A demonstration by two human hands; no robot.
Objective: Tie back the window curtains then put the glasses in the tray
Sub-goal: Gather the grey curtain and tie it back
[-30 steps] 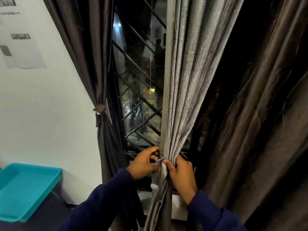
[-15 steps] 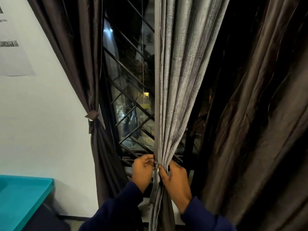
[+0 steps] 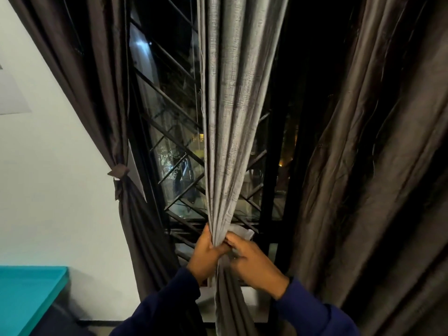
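A grey curtain (image 3: 230, 112) hangs down the middle of the window, gathered into a tight bunch at its lower part. My left hand (image 3: 206, 255) grips the bunch from the left. My right hand (image 3: 252, 260) pinches a pale tie-back strip (image 3: 238, 232) against the bunch from the right. The dark brown left curtain (image 3: 101, 93) is held to the wall by a knotted tie-back (image 3: 118, 173). A teal tray (image 3: 26, 297) sits at the lower left. No glasses are in view.
A dark brown curtain (image 3: 375, 190) hangs loose on the right. Behind the grey curtain is a window with a black diagonal grille (image 3: 167, 132). A white wall (image 3: 53, 180) is on the left.
My view has shifted right and closer, so the tray slid toward the left edge. My hands stay on the gathered grey curtain, and the pale strip now shows at its right side.
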